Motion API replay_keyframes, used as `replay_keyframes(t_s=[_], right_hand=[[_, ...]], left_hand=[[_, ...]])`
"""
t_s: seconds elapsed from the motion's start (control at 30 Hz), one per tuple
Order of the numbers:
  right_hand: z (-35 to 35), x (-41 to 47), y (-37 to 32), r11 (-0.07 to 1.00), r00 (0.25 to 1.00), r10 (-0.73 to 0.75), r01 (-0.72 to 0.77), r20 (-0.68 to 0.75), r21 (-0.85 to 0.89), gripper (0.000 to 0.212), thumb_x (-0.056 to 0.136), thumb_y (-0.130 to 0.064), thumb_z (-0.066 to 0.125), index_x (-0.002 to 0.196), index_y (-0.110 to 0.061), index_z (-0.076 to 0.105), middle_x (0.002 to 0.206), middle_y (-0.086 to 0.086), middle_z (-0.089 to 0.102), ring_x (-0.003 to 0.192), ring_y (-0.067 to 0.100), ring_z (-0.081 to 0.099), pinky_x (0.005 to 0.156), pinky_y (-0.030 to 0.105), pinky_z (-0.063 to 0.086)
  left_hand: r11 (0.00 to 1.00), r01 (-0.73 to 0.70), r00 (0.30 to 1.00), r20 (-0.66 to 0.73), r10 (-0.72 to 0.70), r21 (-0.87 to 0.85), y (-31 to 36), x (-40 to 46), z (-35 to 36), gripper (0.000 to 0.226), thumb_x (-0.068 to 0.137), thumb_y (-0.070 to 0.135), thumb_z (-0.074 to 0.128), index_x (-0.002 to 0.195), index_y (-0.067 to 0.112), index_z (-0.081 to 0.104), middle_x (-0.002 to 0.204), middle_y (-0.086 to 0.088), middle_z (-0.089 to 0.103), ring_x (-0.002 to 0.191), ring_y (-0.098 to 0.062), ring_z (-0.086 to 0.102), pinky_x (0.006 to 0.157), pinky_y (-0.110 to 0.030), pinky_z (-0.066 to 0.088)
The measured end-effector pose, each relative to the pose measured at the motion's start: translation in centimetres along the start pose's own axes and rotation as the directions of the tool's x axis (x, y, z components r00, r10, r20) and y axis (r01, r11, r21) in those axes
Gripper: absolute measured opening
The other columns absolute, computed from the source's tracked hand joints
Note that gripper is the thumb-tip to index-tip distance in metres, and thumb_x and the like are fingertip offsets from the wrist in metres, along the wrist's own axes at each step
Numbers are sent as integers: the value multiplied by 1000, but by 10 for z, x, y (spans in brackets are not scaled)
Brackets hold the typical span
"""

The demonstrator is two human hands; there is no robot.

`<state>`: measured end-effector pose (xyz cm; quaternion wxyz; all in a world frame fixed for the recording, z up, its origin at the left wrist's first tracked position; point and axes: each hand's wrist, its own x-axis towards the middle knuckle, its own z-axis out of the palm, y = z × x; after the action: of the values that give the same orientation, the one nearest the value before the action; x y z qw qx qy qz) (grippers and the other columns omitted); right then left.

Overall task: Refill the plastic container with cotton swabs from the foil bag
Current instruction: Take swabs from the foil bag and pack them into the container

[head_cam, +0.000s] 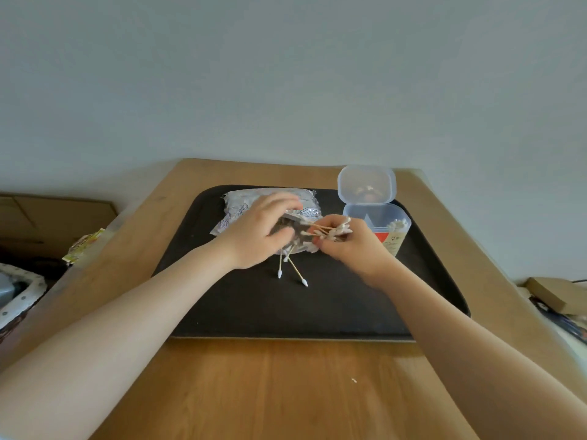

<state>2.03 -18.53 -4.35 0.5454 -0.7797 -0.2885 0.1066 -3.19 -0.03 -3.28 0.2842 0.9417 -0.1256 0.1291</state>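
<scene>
Against a plain grey wall, our wooden table (270,385) carries a black tray (286,309). On it our left hand (257,233) grips the foil bag (235,208) at its opening, while our right hand (349,246) pinches a bunch of cotton swabs (333,230) just beside the open plastic container (392,231). Two loose swabs (293,271) lie on the tray below the bag.
</scene>
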Motion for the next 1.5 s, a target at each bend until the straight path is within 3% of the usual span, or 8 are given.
replay_keyframes(t_s=[0.2, 0.33, 0.53, 0.7, 0.87, 1.13, 1.3, 1.5], right_hand=[[-15, -6, 0, 929, 987, 74, -121, 144, 351, 14, 84, 9, 54, 91, -2, 60, 70, 9, 52, 57, 9, 43, 48, 16, 34], [-17, -6, -3, 959, 980, 100, -141, 175, 244, 20, 82, 12, 51, 85, -3, 64, 67, 7, 57, 57, 8, 47, 51, 15, 37], [-24, -1, 0, 969, 959, 220, -236, 178, 75, 11, 78, 7, 56, 81, 2, 65, 79, 16, 58, 69, 19, 49, 62, 22, 42], [-23, 0, -1, 976, 963, 192, -207, 187, 62, 19, 78, 12, 53, 64, -1, 56, 48, -1, 50, 45, 5, 42, 48, 16, 35], [-22, 0, 6, 993, 991, 100, -104, 86, 50, 7, 82, 0, 60, 76, -2, 64, 60, 4, 53, 53, 9, 44, 53, 20, 37], [-21, 0, 2, 993, 996, 54, -45, -76, 106, 9, 87, -20, 58, 87, -16, 51, 70, -1, 52, 55, 11, 47, 52, 24, 39], [-21, 5, -8, 963, 975, -49, -11, -216, -270, 44, 96, -33, 43, 69, 0, 56, 61, 5, 49, 60, 14, 42, 59, 29, 35], [-19, 7, -15, 833, 981, -195, 158, -14, -530, 51, 96, -26, 39, 48, -14, 29, 47, 1, 36, 48, 14, 30, 55, 35, 31]], left_hand=[[988, 111, 976, 201, -88, -107, 27, 7, 20, 69, 83, 35, 65, 140, 24, 28, 131, 6, 47, 118, -10, 47, 85, -13, 35], [978, 68, 987, 158, -37, -196, 36, 13, 23, 72, 81, 22, 71, 140, 26, 30, 122, 6, 51, 100, -5, 56, 79, -1, 39], [992, 22, 986, 165, -2, -120, 41, 17, 26, 91, 79, 17, 73, 143, 41, 13, 124, 7, 47, 88, -7, 63, 82, -17, 50], [999, 46, 969, 242, -44, -3, 36, 27, 35, 42, 80, 24, 71, 117, 20, 51, 102, 8, 54, 96, -11, 54, 77, -18, 37], [982, 155, 952, 280, -120, -106, 31, 29, 43, 39, 86, 26, 63, 121, 18, 47, 107, 1, 64, 97, -13, 60, 89, -34, 47], [975, 208, 921, 352, -166, -84, 42, 22, 43, 17, 98, 30, 39, 103, 17, 49, 67, 2, 55, 62, -11, 54, 64, -25, 44], [960, 218, 915, 378, -138, -175, 53, 19, 39, 21, 98, 26, 42, 78, 31, 44, 67, 10, 44, 54, -4, 39, 45, -7, 33], [909, 323, 868, 465, -173, -264, 58, 17, 42, 29, 93, 29, 52, 68, 17, 49, 55, 6, 44, 44, -3, 37, 47, -14, 32]])
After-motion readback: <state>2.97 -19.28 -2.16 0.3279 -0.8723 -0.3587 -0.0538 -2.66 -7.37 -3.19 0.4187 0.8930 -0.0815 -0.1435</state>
